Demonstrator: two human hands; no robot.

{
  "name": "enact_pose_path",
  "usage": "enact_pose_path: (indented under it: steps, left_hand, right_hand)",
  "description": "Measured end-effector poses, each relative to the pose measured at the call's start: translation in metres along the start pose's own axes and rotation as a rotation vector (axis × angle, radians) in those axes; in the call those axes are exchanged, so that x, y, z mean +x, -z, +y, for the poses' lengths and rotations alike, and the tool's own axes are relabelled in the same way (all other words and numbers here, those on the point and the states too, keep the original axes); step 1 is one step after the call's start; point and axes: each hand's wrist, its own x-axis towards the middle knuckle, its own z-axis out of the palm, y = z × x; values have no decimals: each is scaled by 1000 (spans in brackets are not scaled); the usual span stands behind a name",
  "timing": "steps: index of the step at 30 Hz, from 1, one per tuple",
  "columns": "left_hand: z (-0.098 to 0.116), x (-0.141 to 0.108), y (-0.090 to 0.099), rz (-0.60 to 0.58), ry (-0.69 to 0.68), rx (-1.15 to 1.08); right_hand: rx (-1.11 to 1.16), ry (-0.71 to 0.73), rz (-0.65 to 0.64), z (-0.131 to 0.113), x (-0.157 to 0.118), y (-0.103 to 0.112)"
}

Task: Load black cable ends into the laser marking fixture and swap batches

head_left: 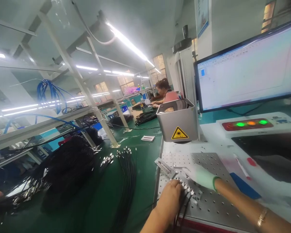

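Note:
My left hand [168,198] is bare, its fingers curled over several black cables [184,207] near their ends. The cables' silver metal connectors [186,186] sit in a row along a slim metal fixture [165,168] on the perforated plate. My right hand [201,176], in a pale green-white glove, reaches over the far side of the fixture close to the connectors. Motion smears its fingers, so what they hold, if anything, does not show. Above both hands is the grey metal laser head housing [178,124] with a yellow warning triangle.
On the green table, a bundle of black cables [127,171] lies left of the perforated plate [218,197], with a large dark cable pile [68,165] beyond. A monitor [247,71], a lit control panel [247,124] and a marker pen [242,166] are at right. Another person [168,94] sits farther back.

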Motion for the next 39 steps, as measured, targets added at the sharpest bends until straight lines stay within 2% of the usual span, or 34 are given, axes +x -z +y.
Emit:
enact_pose_path:
  steps: [5,10,14,20,26,30,34,39]
  left_hand:
    - [-5,4,1,103,4,-98]
    - [-4,5,12,89,53,-23]
    - [1,0,12,91,166,98]
    - [4,-2,9,57,263,170]
    - [9,1,6,-3,229,236]
    - [12,8,-7,-10,203,290]
    - [12,14,-22,-24,238,280]
    - [14,10,-25,-32,180,306]
  right_hand:
    - [24,-101,14,11,-27,0]
    - [-4,-160,-8,7,-45,1]
    - [-116,-228,-49,-1,-29,4]
    - [-202,-212,-113,-19,2,-3]
    - [-300,-146,-124,-31,6,-14]
    - [-345,-118,-123,-36,5,-17]
    - [-353,-134,-116,-34,7,-23]
    - [-355,-109,-109,-29,10,-31]
